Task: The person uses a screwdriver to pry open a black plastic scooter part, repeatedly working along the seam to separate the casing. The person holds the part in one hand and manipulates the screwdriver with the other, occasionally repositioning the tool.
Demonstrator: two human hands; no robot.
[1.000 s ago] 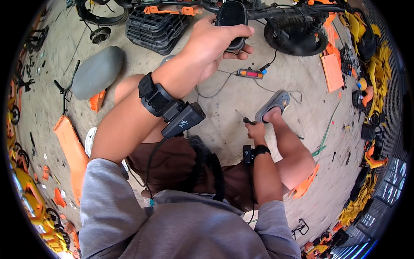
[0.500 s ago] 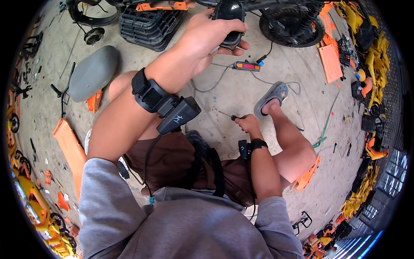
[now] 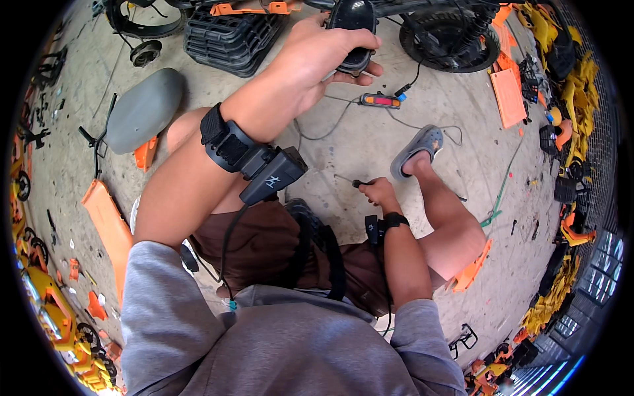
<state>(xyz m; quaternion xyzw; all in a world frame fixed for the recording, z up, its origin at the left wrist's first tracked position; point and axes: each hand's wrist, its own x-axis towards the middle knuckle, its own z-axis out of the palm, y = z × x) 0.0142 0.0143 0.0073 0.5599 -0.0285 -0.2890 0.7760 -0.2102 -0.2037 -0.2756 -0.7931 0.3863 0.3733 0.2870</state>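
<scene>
My left hand reaches far forward, its fingers and thumb closed around a glossy black oblong part with a rounded lower end. The part is upright in front of a dark vehicle frame; whether it is fixed there I cannot tell. Lower down, near my right knee, my right hand is wrapped round the dark handle of a screwdriver. Its thin shaft points left over the concrete, touching nothing I can make out. Between the hands and my right foot lies a tail light with red and orange lenses, on a grey cable.
A black plastic crate and a wheel stand ahead. On the left lie a grey seat and a long orange panel. An orange plate and piles of yellow parts line the right side.
</scene>
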